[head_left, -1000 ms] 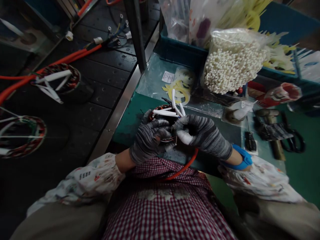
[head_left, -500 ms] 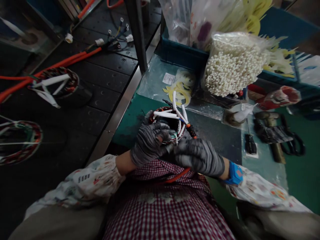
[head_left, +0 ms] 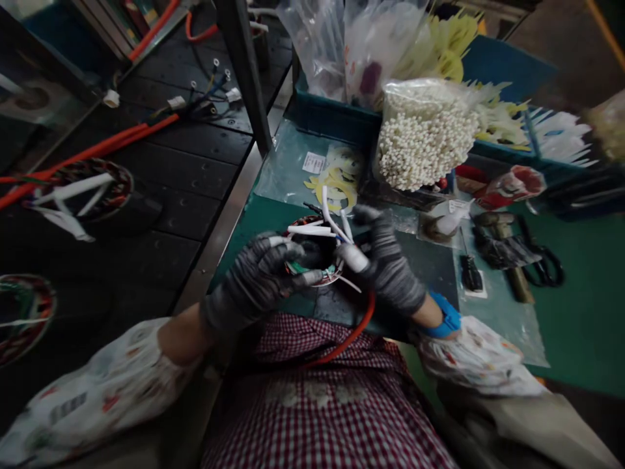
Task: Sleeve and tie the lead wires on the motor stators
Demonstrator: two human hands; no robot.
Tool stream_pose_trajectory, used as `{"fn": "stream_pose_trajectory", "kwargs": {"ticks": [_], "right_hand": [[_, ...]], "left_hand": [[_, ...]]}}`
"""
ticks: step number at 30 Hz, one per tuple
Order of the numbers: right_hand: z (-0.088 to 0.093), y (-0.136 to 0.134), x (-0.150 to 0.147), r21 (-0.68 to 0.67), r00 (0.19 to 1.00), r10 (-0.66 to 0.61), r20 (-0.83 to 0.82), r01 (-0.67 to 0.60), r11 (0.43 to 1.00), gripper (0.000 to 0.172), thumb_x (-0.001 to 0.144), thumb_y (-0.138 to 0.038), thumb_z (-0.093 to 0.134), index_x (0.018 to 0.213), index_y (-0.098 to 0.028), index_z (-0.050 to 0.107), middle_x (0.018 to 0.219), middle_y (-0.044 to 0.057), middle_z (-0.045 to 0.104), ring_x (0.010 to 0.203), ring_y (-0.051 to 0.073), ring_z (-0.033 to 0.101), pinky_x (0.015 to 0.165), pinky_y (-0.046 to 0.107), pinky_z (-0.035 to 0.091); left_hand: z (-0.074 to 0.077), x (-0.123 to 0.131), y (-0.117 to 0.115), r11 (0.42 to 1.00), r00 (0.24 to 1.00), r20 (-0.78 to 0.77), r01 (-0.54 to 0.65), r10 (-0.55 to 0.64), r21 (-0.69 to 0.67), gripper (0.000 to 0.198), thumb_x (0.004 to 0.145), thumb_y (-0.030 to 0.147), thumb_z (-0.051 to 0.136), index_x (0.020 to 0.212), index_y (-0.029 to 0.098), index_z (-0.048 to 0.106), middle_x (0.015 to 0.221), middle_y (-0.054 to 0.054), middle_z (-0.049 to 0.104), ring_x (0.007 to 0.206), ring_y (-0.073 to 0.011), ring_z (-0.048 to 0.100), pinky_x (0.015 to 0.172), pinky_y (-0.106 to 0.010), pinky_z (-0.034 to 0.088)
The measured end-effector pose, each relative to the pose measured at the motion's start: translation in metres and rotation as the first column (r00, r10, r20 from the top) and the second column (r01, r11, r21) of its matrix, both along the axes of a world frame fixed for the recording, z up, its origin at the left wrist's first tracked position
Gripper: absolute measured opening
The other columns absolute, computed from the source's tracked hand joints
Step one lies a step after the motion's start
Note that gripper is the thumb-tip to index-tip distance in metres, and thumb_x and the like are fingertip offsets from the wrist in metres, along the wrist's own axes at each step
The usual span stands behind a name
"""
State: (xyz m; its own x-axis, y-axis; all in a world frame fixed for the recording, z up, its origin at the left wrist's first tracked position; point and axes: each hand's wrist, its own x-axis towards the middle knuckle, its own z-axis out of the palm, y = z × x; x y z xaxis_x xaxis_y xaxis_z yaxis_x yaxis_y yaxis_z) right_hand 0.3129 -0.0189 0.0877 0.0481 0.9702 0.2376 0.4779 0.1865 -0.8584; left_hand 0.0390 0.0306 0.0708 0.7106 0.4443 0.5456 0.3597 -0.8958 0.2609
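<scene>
A wound motor coil [head_left: 317,257] with white sleeved leads sticking up rests at the near edge of the green table [head_left: 586,312]. My left hand [head_left: 256,277], in a grey striped glove, is closed on the coil's near-left rim. My right hand [head_left: 388,264], gloved the same way, grips the coil's right side where a white sleeve [head_left: 352,257] and an orange cable [head_left: 359,329] come out. The orange cable curves down toward my checked apron.
A clear bag of white tubes [head_left: 422,137] and yellow cable ties [head_left: 444,45] fill a blue bin behind. Yellow rings [head_left: 336,179] lie on plastic. Scissors and tools [head_left: 517,251] lie to the right. Other coils [head_left: 83,189] sit on the black conveyor at left; a steel post [head_left: 244,71] rises between.
My right hand has come back up from below the coil to its right side. My left hand has slid along the rim, and the view has shifted left.
</scene>
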Motion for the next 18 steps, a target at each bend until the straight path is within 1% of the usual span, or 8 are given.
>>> {"fn": "stream_pose_trajectory", "kwargs": {"ticks": [3,5,7,10,12,13,15,18], "right_hand": [[-0.006,0.004,0.004,-0.113,0.99,0.136,0.024,-0.133,0.985,0.069,0.098,-0.043,0.084,0.159,-0.023,0.06,0.156,0.019,0.07,0.143,0.038,0.068,0.127,0.063,0.053],[-0.003,0.025,0.008,-0.109,0.965,0.255,0.054,-0.249,0.962,0.062,0.095,-0.036,0.084,0.154,-0.021,0.068,0.15,0.018,0.075,0.138,0.036,0.072,0.125,0.061,0.056],[0.006,0.056,0.013,-0.117,0.908,0.416,0.047,-0.408,0.905,0.054,0.09,-0.031,0.086,0.142,-0.02,0.077,0.137,0.013,0.083,0.127,0.032,0.077,0.119,0.055,0.061],[0.017,0.099,0.016,-0.175,0.743,0.669,-0.028,-0.662,0.728,0.047,0.084,-0.03,0.09,0.129,-0.022,0.083,0.124,0.003,0.087,0.118,0.023,0.081,0.109,0.038,0.066],[0.02,0.112,0.014,-0.198,0.681,0.731,-0.034,-0.721,0.663,0.052,0.084,-0.031,0.091,0.134,-0.022,0.081,0.127,0.0,0.087,0.115,0.02,0.082,0.102,0.032,0.067],[0.021,0.112,0.013,-0.192,0.69,0.724,0.019,-0.708,0.68,0.057,0.085,-0.031,0.092,0.139,-0.021,0.079,0.129,0.002,0.087,0.113,0.02,0.082,0.099,0.032,0.069],[0.025,0.104,0.017,-0.131,0.748,0.612,0.255,-0.601,0.789,0.066,0.084,-0.034,0.098,0.145,-0.021,0.076,0.133,0.006,0.085,0.111,0.023,0.083,0.096,0.036,0.071],[0.041,0.091,0.035,0.084,0.782,0.208,0.588,-0.315,0.945,0.059,0.089,-0.041,0.099,0.141,-0.023,0.079,0.141,0.014,0.08,0.119,0.033,0.08,0.103,0.053,0.069]], "left_hand": [[0.026,-0.01,0.013,0.982,0.986,-0.097,0.144,-0.133,0.122,0.04,0.111,0.014,0.059,0.135,0.04,0.078,0.132,0.003,0.082,0.122,-0.0235,0.075,0.097,-0.033,0.064],[0.044,-0.011,0.021,0.955,0.963,-0.176,0.235,-0.204,0.181,0.041,0.112,0.011,0.05,0.129,0.035,0.079,0.124,0.003,0.084,0.11,-0.0218,0.077,0.084,-0.03,0.062],[0.06,-0.01,0.025,0.928,0.943,-0.247,0.282,-0.222,0.242,0.039,0.111,0.009,0.047,0.117,0.029,0.08,0.111,0.0,0.085,0.097,-0.0223,0.077,0.075,-0.031,0.059],[0.069,-0.008,0.019,0.926,0.942,-0.28,0.264,-0.187,0.269,0.036,0.103,0.002,0.052,0.108,0.026,0.079,0.108,-0.003,0.085,0.097,-0.0246,0.077,0.081,-0.036,0.058],[0.065,-0.009,0.012,0.928,0.953,-0.258,0.234,-0.159,0.29,0.036,0.098,-0.001,0.054,0.107,0.025,0.078,0.113,-0.003,0.085,0.103,-0.0235,0.077,0.094,-0.038,0.059],[0.06,-0.01,0.01,0.927,0.959,-0.238,0.225,-0.156,0.3,0.034,0.099,0.001,0.055,0.108,0.024,0.078,0.116,-0.002,0.085,0.108,-0.0232,0.077,0.103,-0.039,0.059],[0.047,-0.012,0.008,0.939,0.967,-0.203,0.207,-0.154,0.274,0.021,0.103,0.013,0.061,0.109,0.024,0.078,0.124,-0.003,0.085,0.124,-0.0254,0.075,0.122,-0.044,0.054],[0.024,-0.012,0.013,0.971,0.98,-0.147,0.162,-0.136,0.178,0.009,0.104,0.034,0.074,0.108,0.026,0.076,0.13,-0.004,0.084,0.14,-0.0285,0.07,0.134,-0.051,0.046]]}}
